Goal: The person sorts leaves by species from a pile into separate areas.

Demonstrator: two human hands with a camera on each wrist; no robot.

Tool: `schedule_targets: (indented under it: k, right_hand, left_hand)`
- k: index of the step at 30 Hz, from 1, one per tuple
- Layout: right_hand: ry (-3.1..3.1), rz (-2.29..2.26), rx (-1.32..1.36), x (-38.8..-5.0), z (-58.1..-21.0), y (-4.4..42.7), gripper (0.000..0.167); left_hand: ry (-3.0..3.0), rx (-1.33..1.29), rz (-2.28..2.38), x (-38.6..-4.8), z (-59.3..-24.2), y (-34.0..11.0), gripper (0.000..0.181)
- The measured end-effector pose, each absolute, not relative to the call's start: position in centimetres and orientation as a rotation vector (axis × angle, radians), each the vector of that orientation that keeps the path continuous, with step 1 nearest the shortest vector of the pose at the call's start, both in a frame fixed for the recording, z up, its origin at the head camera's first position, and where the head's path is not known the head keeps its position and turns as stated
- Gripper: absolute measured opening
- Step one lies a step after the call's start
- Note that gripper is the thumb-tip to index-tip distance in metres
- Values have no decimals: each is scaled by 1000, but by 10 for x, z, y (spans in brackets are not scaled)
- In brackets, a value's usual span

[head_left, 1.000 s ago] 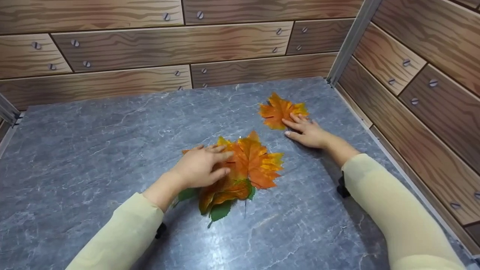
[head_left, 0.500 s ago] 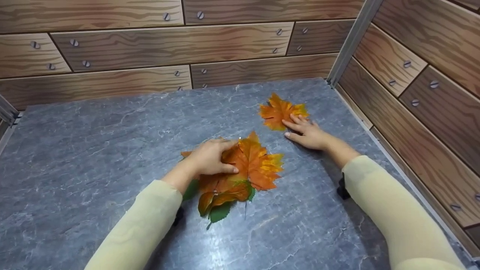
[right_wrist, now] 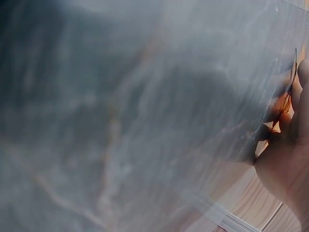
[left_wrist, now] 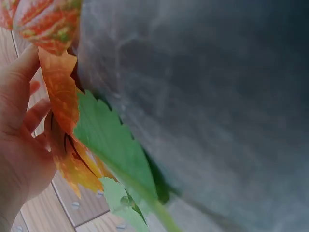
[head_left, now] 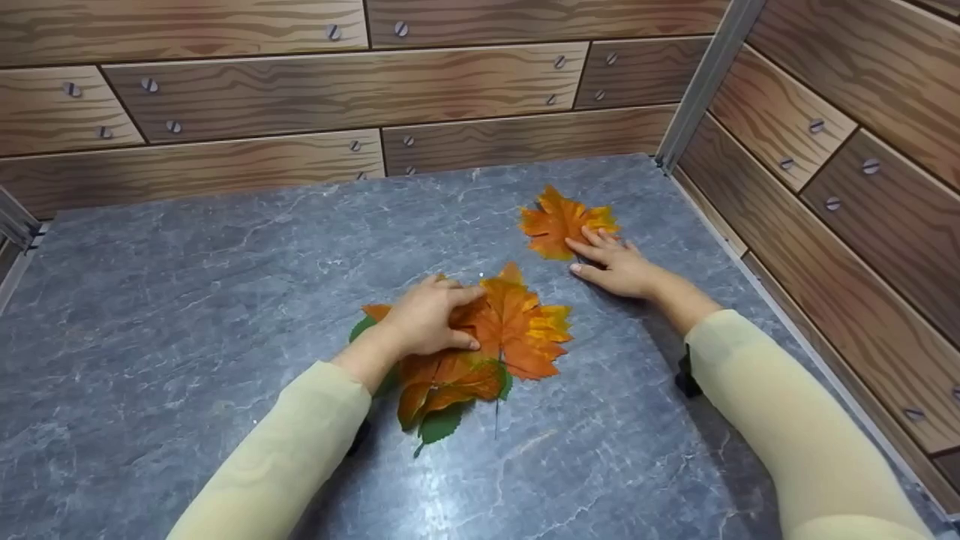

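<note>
Several orange, yellow and green leaves overlap in a pile, its broad orange maple leaf (head_left: 517, 330) on the right side. The left hand (head_left: 424, 315) rests on the pile with thumb and index finger spread over the orange leaves. In the left wrist view the left hand (left_wrist: 21, 130) has its thumb tip against an orange leaf (left_wrist: 60, 92), above a green leaf (left_wrist: 116, 140). Farther back lies a single orange maple leaf (head_left: 555, 225); the right hand (head_left: 619, 270) lays relaxed fingers on its right part. The right hand (right_wrist: 285, 145) is partly cut off in the right wrist view.
The leaves lie on a grey marbled tabletop (head_left: 225, 300). A wood-patterned wall (head_left: 262, 97) stands behind it, and another wood-patterned wall (head_left: 847, 225) runs along the right side, with a metal post (head_left: 701, 90) at their corner.
The left hand has moved right and slightly away from the body over the pile, uncovering more leaves at the pile's near left. The right hand stays on the far leaf.
</note>
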State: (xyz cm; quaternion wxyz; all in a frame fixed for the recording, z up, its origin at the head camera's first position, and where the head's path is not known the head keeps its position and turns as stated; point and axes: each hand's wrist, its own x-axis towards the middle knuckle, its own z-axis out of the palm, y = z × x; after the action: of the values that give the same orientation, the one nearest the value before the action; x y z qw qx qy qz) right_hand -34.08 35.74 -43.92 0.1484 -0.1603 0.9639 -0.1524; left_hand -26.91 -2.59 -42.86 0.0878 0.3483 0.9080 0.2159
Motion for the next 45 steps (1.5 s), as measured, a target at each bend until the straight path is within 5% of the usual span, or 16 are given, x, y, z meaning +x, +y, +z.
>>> schedule_targets:
  k: [21, 34, 45]
  right_hand:
    - [2769, -468, -475, -341, -440, 360, 72]
    - [2782, -483, -491, -340, -443, 359, 72]
    - [2794, -470, -494, -339, -439, 358, 71]
  left_hand:
    - [2328, 818, 1325, -271, -403, -22, 33]
    - [2319, 823, 1576, -284, -371, -16, 37]
    - [2229, 839, 1564, -273, -391, -26, 39]
